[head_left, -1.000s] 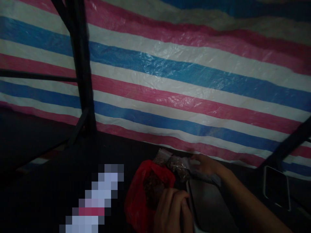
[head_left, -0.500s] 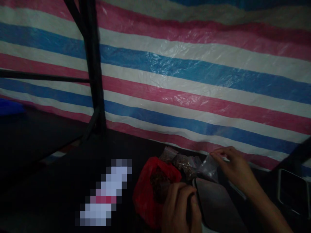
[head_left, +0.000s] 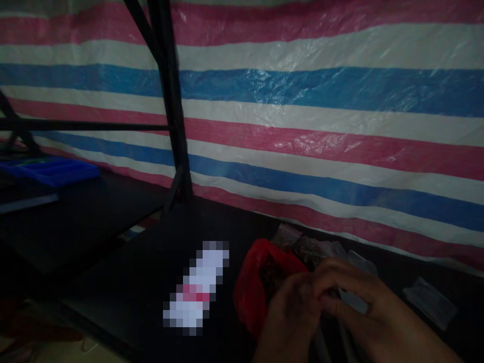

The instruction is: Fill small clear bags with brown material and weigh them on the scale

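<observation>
"How do the hands stand?"

"Close together. The left hand (head_left: 291,310) is curled in from below, palm turned inward; the right hand (head_left: 378,305) arches over from the other side, forefinger and thumb drawn near each other. Their fingertips meet, or nearly so. Whether either pinches anything I can't tell; it's too dark, and the knuckles hide it."

"And the wrists?"

"Both forearms rise from the lower edge, the right one slanting in from the corner."

"What's nearest?"

"The red bag (head_left: 245,295), just beside the left hand on the bench (head_left: 212,217), its mouth gaping over dark, loose bits (head_left: 269,277)."

"How would it handle?"

"Light and limp, I'd judge, with thin film that may slip. Take it by the gathered rim; squeezing the belly could crush the bits, which look dry and brittle."

"Further out?"

"Small filled bags (head_left: 312,249) lie behind the hands, near the striped sheet (head_left: 302,126). A flat clear bag (head_left: 431,302) rests apart, beyond the right wrist. That one should be nearly weightless and slick, so I'd lift it by a corner and part its edges gently."
</observation>
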Available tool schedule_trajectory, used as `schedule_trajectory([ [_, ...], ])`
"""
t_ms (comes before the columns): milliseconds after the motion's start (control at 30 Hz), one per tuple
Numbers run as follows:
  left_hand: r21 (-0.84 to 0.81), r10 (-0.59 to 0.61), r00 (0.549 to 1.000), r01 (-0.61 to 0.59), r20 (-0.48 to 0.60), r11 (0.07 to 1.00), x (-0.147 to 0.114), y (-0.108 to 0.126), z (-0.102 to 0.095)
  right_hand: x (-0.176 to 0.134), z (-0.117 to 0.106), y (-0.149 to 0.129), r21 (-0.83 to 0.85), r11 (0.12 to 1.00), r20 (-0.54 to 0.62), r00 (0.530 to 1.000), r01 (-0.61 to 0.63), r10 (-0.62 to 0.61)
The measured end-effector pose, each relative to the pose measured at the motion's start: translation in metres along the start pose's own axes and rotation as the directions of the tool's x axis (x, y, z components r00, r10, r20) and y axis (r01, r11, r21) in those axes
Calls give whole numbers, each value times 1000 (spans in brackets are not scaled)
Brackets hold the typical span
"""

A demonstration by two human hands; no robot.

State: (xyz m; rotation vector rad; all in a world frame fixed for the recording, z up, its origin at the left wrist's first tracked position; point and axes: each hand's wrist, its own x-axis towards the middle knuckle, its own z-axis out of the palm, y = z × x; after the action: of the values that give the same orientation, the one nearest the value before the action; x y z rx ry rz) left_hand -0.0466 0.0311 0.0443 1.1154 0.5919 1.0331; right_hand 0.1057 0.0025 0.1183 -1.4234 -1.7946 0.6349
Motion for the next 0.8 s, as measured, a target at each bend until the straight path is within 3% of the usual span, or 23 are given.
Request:
schedule_trajectory([
  [100, -81, -42, 995, 49, 93, 995, 1, 11, -7, -1, 0, -4, -22, 999, 20, 999, -27, 27],
  [233, -147, -19, 992, 37, 124, 988, 1, 8, -10, 2, 4, -14, -45, 999, 28, 999, -30, 31],
  [400, -81, -53, 996, 59, 77, 995, -1, 7, -10, 4, 7, -19, -64, 998, -9, 1000, -23, 23],
  [533, -173, -82, 996, 88, 37, 981, -3, 9, -13, 10, 8, -21, -38, 999, -49, 998, 25, -27],
  [667, -272, -112, 988, 81, -103, 959, 0, 15, -29, 19, 16, -8, -68, 997, -163, 986, 35, -46],
  [733, -258, -93, 969, 31, -229, 966, 1, 18, -44, 22, 24, 5, -130, 991, -98, 995, -13, 0],
  [800, -210, -55, 902, -40, -428, 977, 1, 22, -61, 24, 34, 17, -199, 978, -38, 998, -57, 51],
])
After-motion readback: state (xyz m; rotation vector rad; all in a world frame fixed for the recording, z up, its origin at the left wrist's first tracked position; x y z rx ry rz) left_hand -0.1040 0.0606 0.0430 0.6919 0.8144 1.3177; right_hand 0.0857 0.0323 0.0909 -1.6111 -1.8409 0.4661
